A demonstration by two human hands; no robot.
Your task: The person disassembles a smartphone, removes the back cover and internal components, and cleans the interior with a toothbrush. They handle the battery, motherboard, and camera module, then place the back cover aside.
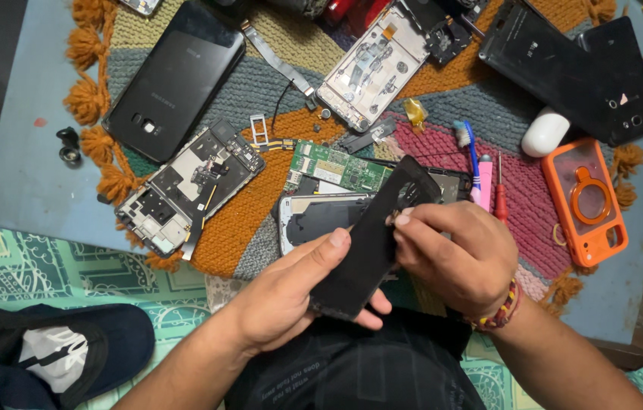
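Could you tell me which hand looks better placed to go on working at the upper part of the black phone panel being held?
Probably the right hand: its fingertips are pinched on the upper part of the black phone panel. The left hand cradles the panel from below, thumb across its face, so it serves as the support.

one head cam, looks steeply down, close over hands point(382, 266) & mat point(261, 220)

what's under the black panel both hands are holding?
Under the black panel, held by left hand and right hand, lies an opened phone frame beside a green circuit board. The frame's right part is covered.
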